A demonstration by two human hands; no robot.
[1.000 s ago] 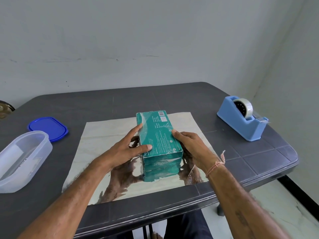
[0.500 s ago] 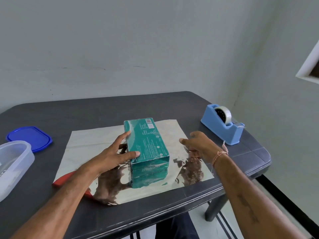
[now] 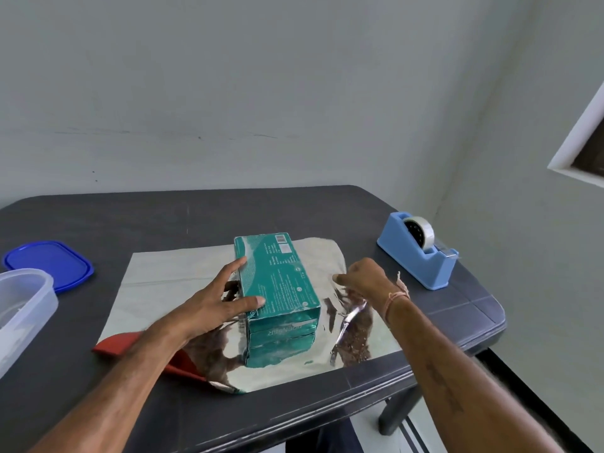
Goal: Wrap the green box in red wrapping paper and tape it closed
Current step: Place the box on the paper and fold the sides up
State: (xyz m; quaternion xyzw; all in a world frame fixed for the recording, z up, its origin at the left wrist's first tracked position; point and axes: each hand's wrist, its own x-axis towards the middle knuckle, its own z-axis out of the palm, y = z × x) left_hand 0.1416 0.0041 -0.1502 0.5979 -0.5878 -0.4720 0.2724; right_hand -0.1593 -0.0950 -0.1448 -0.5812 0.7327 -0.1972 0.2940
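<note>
I note the wrapping paper (image 3: 163, 282): mirror-glossy silver on top, red underneath. Green box (image 3: 281, 279): printed cardboard, slight sheen. Tabletop (image 3: 130, 217): dark, matt. Tape dispenser (image 3: 415, 259): smooth blue plastic.

I am reaching both bare arms forward, each coming in from a lower corner of my view. My left forearm (image 3: 130, 371) is running up and to the right, and my left grip (image 3: 215, 299) is lying spread, palm down, fingers straight. Its index finger (image 3: 233, 264) is pointing away from me, and its thumb (image 3: 251, 301) is stretching out to the right, wide of the other fingers. My right forearm (image 3: 441, 354) is angling up and to the left, the wrist (image 3: 397, 294) bending slightly. My right grip (image 3: 362, 279) is showing its back to me, fingers curling in, the tips (image 3: 336, 277) bunching toward the left; whether they are pinching anything I cannot tell. The two grips are not touching each other.
</note>
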